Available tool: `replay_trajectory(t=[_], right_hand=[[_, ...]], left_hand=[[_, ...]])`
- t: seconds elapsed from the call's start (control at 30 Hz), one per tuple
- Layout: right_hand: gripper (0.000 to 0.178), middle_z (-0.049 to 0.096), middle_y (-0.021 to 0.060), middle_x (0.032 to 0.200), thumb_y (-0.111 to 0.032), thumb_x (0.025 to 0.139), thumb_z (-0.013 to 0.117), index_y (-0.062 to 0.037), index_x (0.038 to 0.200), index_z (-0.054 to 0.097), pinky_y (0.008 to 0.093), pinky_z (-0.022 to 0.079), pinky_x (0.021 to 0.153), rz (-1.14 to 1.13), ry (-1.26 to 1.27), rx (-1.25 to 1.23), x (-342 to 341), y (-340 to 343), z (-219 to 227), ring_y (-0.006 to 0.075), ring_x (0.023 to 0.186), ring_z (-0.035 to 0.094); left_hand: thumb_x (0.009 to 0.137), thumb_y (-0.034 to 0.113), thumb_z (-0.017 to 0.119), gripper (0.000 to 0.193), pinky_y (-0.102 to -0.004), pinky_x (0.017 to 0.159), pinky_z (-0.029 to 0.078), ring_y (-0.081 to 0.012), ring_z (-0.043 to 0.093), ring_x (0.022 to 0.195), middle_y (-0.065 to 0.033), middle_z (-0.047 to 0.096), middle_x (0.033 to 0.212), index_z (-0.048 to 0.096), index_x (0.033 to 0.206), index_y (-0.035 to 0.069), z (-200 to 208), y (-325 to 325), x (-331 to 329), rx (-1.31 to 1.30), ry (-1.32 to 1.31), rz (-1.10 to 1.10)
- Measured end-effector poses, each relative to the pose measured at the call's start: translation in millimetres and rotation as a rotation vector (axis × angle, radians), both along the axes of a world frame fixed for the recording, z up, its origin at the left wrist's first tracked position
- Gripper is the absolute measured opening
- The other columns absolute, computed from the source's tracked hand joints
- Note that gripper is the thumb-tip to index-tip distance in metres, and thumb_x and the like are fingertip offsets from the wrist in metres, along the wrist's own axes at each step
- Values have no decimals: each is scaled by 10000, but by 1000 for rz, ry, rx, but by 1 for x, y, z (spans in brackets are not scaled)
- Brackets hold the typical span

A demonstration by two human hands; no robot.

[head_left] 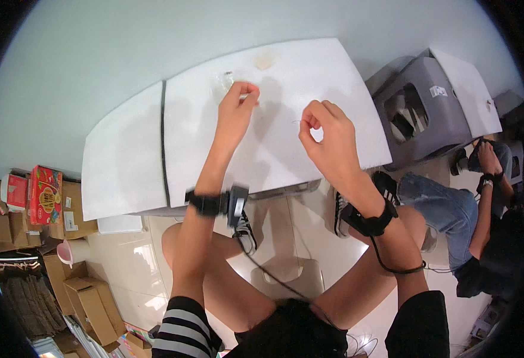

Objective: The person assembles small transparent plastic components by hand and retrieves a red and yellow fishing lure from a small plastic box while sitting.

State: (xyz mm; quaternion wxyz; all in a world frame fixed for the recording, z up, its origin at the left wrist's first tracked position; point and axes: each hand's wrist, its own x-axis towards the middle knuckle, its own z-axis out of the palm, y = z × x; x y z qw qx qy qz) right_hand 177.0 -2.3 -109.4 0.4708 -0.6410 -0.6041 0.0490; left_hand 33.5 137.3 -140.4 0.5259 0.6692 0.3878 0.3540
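Thin strand in right hand

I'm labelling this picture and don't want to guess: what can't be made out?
In the head view:
Whether the left hand holds anything: the hand itself hides it.
What the thin strand at the right hand is: too fine.
The clear item's full shape: see-through, partly behind the left hand.
The nearer co-worker's head: cut off by the dark rim.

A pale wall stands behind a white-topped table, with a glossy tiled floor below.
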Motion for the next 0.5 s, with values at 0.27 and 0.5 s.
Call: replay_trajectory(t=[0.27, 0.5], right_hand=[[133, 549, 104, 729, 31, 752, 640, -18, 801, 526, 364, 454, 634, -80, 82, 51, 17, 8, 18, 254, 711, 554], [93, 581, 117, 713, 7, 783, 627, -6, 806, 538, 343, 473, 634, -134, 182, 82, 27, 10, 23, 239, 667, 580]], left_hand=[[838, 101, 620, 425, -478, 869, 449, -342, 530, 1115, -221, 572, 1192, 487, 1240, 127, -50, 88, 97, 980, 769, 185], [890, 159, 595, 481, -420, 986, 425, -348, 555, 1119, -216, 548, 1218, 425, 1334, 84, -1, 49, 71, 128, 248, -87]])
